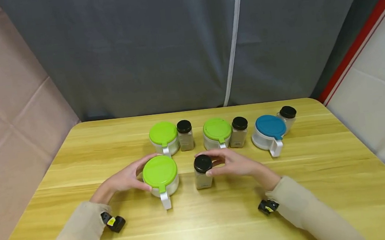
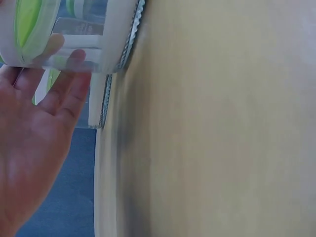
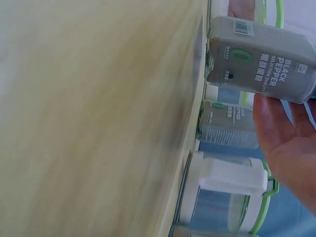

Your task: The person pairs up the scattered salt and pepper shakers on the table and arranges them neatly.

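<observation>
My left hand (image 1: pixel 125 178) grips a clear seasoning jar with a green lid (image 1: pixel 160 171) from its left side, thumb in front and fingers behind. The jar's white handle (image 1: pixel 166 200) points toward me. In the left wrist view, the fingers (image 2: pixel 74 94) show against its transparent wall (image 2: pixel 81 27). To its right, my right hand (image 1: pixel 233 163) holds a black pepper shaker (image 1: pixel 203 180) near its black cap, between thumb and fingers. The shaker stands upright, and its grey body with the "BLACK PEPPER" print (image 3: pixel 261 59) faces the right wrist camera.
Behind the hands stand two more green-lidded jars (image 1: pixel 163 133) (image 1: pixel 217 130), each with a pepper shaker (image 1: pixel 186 140) (image 1: pixel 238 136) at its right. Farther right is a blue-lidded jar (image 1: pixel 270 126) with another black-capped shaker (image 1: pixel 287 115) behind it. A grey curtain (image 1: pixel 137 55) hangs beyond the wooden table (image 1: pixel 196 231).
</observation>
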`<action>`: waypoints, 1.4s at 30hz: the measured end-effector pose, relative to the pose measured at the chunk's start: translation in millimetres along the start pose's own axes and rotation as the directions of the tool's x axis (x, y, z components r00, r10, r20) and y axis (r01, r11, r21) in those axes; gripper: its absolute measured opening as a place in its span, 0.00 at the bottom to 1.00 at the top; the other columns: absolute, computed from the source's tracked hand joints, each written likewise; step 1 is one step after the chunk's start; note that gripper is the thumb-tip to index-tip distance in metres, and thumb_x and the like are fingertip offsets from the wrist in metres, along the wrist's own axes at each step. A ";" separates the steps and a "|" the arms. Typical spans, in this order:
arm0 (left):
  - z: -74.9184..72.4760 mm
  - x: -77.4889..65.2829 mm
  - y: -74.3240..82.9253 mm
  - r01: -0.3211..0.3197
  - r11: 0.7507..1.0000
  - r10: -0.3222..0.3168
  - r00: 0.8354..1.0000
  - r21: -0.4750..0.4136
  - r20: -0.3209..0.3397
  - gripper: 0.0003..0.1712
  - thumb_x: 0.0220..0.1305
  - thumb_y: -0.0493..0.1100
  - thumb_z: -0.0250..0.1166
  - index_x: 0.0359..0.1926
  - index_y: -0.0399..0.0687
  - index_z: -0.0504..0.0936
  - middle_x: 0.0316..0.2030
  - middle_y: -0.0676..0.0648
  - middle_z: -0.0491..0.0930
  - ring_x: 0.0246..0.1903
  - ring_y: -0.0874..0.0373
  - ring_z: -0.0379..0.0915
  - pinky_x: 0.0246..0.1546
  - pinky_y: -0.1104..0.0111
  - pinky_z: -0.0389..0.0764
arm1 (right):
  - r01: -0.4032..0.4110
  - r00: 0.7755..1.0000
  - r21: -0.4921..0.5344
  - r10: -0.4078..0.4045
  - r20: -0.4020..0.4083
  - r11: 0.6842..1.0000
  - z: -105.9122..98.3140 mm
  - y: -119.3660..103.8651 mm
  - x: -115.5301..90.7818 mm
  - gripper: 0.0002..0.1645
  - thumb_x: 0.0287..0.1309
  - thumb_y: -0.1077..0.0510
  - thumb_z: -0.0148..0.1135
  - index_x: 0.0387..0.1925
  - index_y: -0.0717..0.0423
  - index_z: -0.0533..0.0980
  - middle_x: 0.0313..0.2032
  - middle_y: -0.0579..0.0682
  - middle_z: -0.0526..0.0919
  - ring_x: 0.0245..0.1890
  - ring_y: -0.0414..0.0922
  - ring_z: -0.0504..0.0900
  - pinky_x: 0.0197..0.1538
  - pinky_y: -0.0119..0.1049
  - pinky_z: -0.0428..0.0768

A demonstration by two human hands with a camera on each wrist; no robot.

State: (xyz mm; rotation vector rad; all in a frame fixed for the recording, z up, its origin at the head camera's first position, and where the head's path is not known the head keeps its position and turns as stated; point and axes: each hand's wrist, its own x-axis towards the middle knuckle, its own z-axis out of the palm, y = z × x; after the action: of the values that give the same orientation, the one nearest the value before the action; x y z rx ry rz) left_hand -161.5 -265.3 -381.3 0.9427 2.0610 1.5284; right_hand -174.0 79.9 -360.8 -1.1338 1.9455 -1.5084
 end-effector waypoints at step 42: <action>-1.8 3.0 1.8 -0.025 0.999 0.025 1.000 0.027 0.001 0.47 0.48 0.31 0.66 0.66 0.41 0.50 0.61 0.40 0.56 0.58 0.56 0.56 0.53 0.68 0.61 | -0.054 0.993 0.000 0.054 -0.107 0.999 27.2 -31.2 25.5 0.31 0.50 0.68 0.61 0.57 0.66 0.64 0.50 0.57 0.72 0.50 0.48 0.71 0.50 0.42 0.69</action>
State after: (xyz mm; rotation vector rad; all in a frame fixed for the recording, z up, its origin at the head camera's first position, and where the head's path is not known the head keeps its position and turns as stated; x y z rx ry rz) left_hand -164.2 -264.0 -378.8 0.9818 2.0819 1.5164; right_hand -157.7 41.0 -336.5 -1.0124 2.0319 -1.5673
